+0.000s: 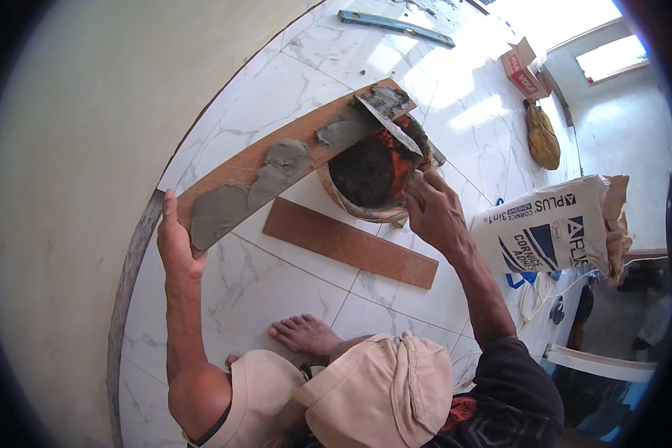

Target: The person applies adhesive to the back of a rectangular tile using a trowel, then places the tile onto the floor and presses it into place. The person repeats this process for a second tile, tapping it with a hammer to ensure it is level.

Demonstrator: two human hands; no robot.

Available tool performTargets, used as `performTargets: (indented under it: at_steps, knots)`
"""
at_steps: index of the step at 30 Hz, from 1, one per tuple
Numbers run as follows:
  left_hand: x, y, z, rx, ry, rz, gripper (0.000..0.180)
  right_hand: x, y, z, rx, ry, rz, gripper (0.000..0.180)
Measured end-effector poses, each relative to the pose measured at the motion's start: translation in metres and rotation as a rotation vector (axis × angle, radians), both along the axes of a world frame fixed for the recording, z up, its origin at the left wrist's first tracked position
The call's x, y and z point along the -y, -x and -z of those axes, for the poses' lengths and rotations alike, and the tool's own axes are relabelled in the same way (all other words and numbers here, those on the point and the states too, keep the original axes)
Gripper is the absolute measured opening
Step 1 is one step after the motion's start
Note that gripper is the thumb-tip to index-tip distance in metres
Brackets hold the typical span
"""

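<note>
My left hand [178,237] grips the near end of a long brown tile strip [235,170], which slants up and away to the right. Several lumps of wet grey adhesive [285,163] lie along its face. The strip's far end reaches over a round bucket [362,175], dark inside with orange patches. My right hand [434,209] is closed around the handle of a trowel [392,127]. The trowel's blade crosses the strip's far end, against the adhesive there. A second brown strip [351,243] lies flat on the floor, just nearer than the bucket.
On the right stands a white paper sack [545,228], torn open, with a pale cable [534,299] beside it. A cardboard box [525,71] and a yellow-brown bag [543,138] sit farther back. A blue spirit level [396,28] lies beyond the bucket. The wall [75,187] runs along the left.
</note>
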State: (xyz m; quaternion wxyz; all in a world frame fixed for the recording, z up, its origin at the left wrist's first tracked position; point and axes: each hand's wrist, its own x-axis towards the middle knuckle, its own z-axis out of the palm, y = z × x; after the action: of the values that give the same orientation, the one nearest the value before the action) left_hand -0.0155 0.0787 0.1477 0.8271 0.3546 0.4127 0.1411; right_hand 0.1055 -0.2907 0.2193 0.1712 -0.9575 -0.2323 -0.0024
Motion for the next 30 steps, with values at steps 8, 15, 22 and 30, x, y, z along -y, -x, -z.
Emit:
performTargets:
  at_steps: [8, 15, 22, 30]
  knots:
    - [0.001, 0.001, 0.005, 0.032, 0.016, 0.016, 0.061, -0.017, 0.033, 0.011, 0.122, 0.011, -0.074, 0.030]
    - [0.005, 0.000, -0.005, -0.015, 0.012, -0.012, 0.057, -0.041, 0.066, 0.027, 0.174, 0.164, -0.098, 0.041]
    - [0.005, 0.000, -0.019, -0.124, 0.020, -0.028, 0.060, -0.055, 0.083, 0.013, 0.033, 0.195, -0.148, 0.049]
    - [0.002, -0.001, -0.011, 0.029, -0.003, 0.010, 0.057, -0.012, 0.109, -0.024, -0.080, -0.015, -0.121, 0.030]
